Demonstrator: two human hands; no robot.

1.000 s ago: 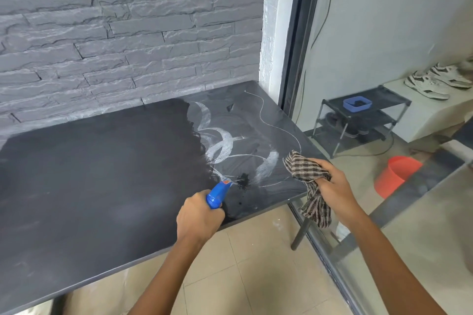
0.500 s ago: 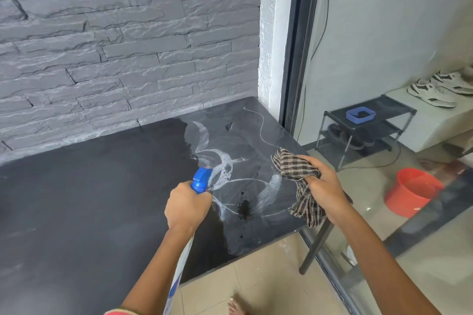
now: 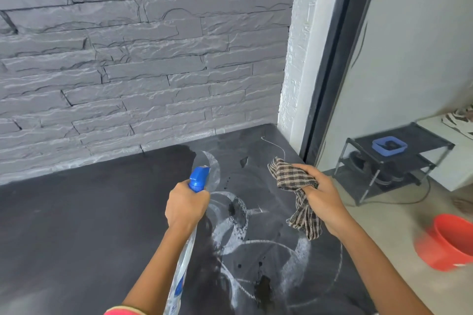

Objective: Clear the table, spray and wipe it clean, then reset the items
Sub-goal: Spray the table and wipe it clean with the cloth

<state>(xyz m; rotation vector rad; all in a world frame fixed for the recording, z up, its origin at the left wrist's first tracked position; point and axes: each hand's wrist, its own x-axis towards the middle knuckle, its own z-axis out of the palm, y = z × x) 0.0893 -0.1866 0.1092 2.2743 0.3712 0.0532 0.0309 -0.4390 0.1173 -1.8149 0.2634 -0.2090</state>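
Observation:
My left hand point(image 3: 186, 206) grips a clear spray bottle point(image 3: 180, 273) by its neck, and the blue nozzle point(image 3: 199, 176) points toward the far right corner of the black table point(image 3: 76, 225). A brown checked cloth point(image 3: 297, 186) hangs bunched from my right hand point(image 3: 323, 199), held above the table's right side. White chalky swirls and dark wet spots point(image 3: 238, 215) mark the tabletop between and below my hands.
A grey stone wall point(image 3: 128, 59) backs the table. To the right, beyond a dark door frame point(image 3: 335, 59), stand a low black shoe rack point(image 3: 391, 166) with a blue tray point(image 3: 389, 146) and a red bucket point(image 3: 450, 240) on the floor.
Both hands have moved forward over the table toward the far right corner. The bottle's nozzle has risen and points further away. My view has come closer to the tabletop.

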